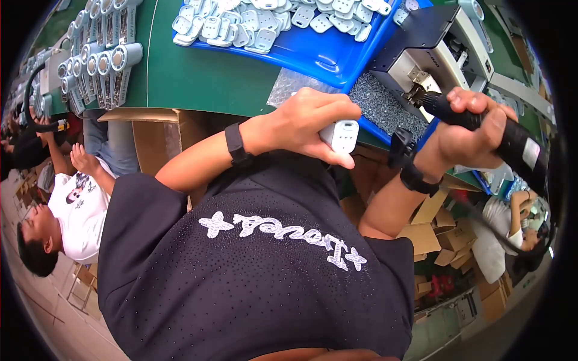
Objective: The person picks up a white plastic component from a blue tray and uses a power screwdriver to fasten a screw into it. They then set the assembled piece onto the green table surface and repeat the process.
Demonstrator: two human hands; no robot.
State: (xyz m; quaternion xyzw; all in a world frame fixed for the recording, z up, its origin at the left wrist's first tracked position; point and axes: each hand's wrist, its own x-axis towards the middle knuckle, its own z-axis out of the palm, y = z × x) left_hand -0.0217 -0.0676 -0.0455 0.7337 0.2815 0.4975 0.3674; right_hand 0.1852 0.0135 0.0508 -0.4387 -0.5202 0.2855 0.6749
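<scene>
My left hand is closed around a small pale-blue plastic housing with several holes in its face, held in front of my chest. My right hand grips a black electric screwdriver by its body. The screwdriver's front end points left, at the metal outlet of a screw feeder. Whether its bit touches the outlet I cannot make out. Loose grey screws lie in a blue tray beside the feeder, just beyond the left hand's housing.
A blue tray heaped with similar pale housings lies on the green table. Bubble wrap is at its near edge. Pale-blue handled devices stand in rows at far left. Other people sit on both sides; cardboard boxes are at right.
</scene>
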